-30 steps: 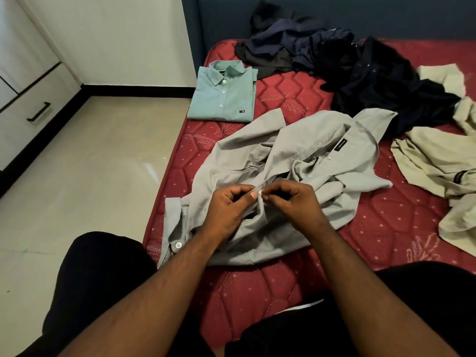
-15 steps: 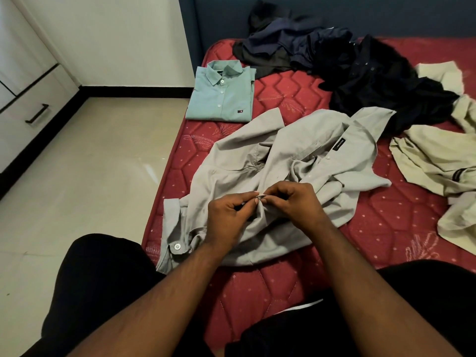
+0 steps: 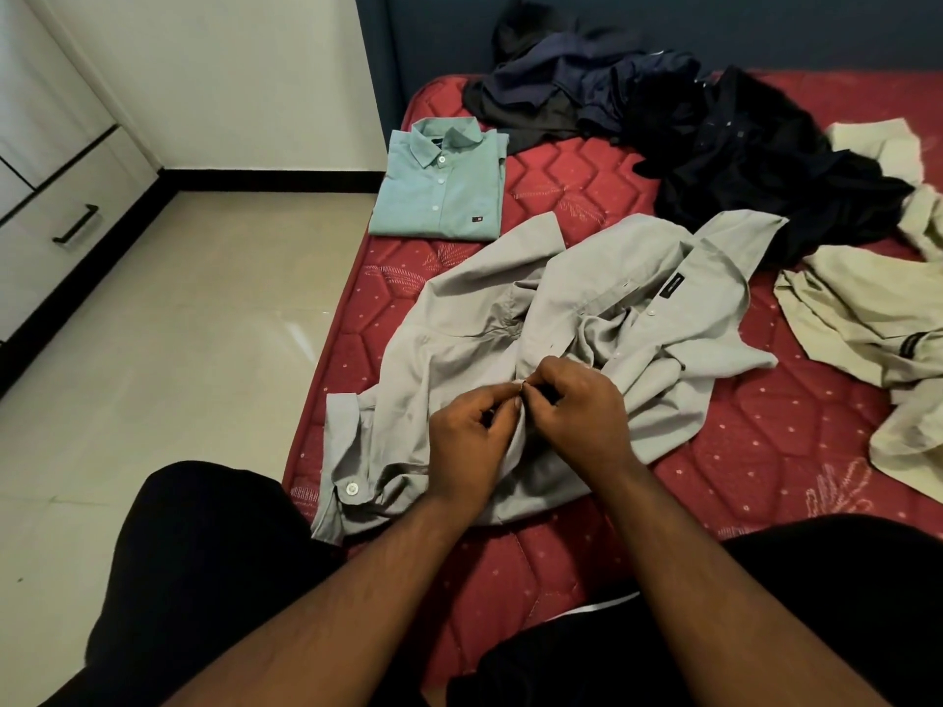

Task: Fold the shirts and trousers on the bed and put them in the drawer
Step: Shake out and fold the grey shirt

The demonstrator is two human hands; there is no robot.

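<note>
A grey shirt (image 3: 587, 318) lies crumpled and unfolded on the red quilted mattress (image 3: 740, 451), near its front edge. Both hands meet over its front placket — the left hand (image 3: 472, 441) and the right hand (image 3: 581, 410) each pinch the fabric at one spot, fingertips touching. A folded green shirt (image 3: 441, 188) sits at the mattress's left edge, beyond the grey one. A heap of dark clothes (image 3: 689, 125) lies farther back, cream garments (image 3: 867, 308) to the right. A drawer (image 3: 66, 216) with a black handle stands closed at far left.
</note>
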